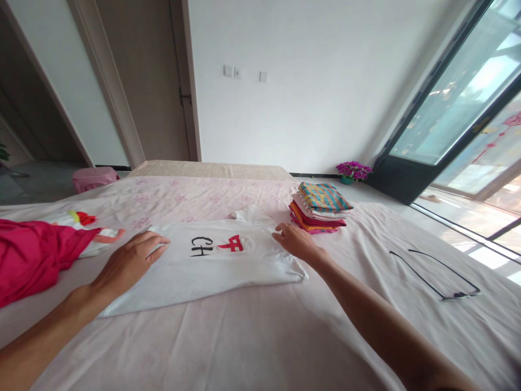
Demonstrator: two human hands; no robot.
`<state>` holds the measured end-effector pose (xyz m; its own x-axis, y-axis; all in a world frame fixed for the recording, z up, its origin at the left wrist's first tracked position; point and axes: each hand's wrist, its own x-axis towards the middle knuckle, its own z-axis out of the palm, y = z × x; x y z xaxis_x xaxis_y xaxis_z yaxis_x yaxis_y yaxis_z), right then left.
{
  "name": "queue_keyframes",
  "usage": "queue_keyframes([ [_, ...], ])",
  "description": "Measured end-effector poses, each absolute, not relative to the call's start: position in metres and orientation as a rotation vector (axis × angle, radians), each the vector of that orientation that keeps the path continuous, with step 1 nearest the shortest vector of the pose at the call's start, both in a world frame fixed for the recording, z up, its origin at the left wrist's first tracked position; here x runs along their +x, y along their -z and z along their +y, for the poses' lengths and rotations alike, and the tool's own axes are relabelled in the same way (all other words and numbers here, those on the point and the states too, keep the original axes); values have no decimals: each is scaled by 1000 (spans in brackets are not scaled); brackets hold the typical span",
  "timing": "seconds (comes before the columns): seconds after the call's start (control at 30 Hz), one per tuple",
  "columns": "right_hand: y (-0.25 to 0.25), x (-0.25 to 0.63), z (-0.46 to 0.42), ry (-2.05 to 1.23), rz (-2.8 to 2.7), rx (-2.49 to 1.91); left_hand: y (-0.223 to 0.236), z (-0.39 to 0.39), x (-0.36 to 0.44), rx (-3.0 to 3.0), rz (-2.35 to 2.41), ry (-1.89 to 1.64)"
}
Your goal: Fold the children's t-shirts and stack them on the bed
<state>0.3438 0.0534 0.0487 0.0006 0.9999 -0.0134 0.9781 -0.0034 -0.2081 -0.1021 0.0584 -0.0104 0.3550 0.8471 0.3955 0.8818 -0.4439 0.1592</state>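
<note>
Two hands (136,254) (298,241) flank a shirt (228,269) — white; printed.

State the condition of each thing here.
White shirt: laid out, print facing up.
Clothes stack: folded, piled.
Eyeglasses: arms unfolded.
Red garment: crumpled.
Pink stool: upright.
Brown door: appears shut.
Glass door: open or shut unclear.
Left hand: open, at the shirt's edge.
Right hand: at the opposite edge, grip unclear.

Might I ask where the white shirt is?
In the head view's centre, the white shirt lies mostly between left hand and right hand, left of the folded stack.
</note>
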Motion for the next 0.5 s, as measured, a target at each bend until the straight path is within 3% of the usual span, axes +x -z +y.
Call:
queue_keyframes([
  [0.23,-35,363,15,-395,-2035,-2254,4,-12,-75,-2886,-1346,611],
  [0.5,-20,362,13,-506,-1766,-2022,10,-36,-59,-2895,-1226,626],
])
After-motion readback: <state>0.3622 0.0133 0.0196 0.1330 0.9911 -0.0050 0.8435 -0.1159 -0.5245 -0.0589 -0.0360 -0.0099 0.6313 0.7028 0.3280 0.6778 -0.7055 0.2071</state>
